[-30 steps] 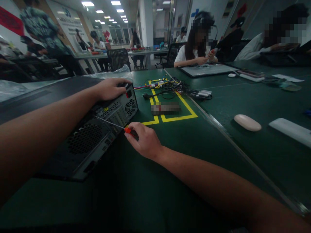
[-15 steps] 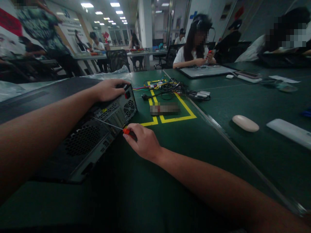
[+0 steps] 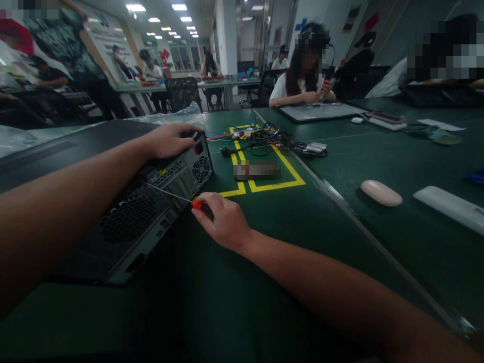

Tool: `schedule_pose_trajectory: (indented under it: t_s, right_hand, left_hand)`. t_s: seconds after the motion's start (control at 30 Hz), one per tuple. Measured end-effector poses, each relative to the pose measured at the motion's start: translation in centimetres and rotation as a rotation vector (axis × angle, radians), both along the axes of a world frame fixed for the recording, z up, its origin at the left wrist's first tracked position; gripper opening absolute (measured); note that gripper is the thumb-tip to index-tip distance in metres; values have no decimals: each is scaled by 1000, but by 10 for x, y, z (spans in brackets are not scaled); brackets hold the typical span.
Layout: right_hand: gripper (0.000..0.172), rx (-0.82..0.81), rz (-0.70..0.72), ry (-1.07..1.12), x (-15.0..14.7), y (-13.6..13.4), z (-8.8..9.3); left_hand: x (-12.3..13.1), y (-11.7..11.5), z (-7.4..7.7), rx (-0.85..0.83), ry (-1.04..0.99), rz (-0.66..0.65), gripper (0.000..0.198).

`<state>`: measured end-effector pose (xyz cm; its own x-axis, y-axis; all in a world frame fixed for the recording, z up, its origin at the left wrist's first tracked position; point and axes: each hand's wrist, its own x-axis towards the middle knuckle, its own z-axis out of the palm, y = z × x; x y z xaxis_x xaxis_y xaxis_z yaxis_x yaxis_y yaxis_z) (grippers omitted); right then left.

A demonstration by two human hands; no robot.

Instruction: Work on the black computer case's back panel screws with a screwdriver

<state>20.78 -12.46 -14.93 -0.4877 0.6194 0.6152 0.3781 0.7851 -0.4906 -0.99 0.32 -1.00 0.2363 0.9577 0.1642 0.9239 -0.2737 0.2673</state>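
Stillness since before. Clamps red-handled steel screwdriver (image 3: 171,194) in fisted right hand (image 3: 224,223) against grey metal computer case (image 3: 132,227); left hand (image 3: 170,140) curled over its top edge.

No legible txt, wall posters (image 3: 108,43) too blurry, table label (image 3: 257,169) pixelated out.

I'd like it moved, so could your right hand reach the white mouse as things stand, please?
Probably yes: bare green mat lies between the right hand and the mouse, though it grips a screwdriver.
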Motion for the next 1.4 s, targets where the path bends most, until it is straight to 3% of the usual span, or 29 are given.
schedule_pose_trajectory:
  t_s: [0.6,1.4]
  right_hand:
    - [23,-2,-6,-10,0,0,0]
    - [33,11,-47,14,0,-4,4]
  left_hand:
    - [10,-12,10,-39,76,-12,76]
    - [-1,2,-1,23,22,-21,70]
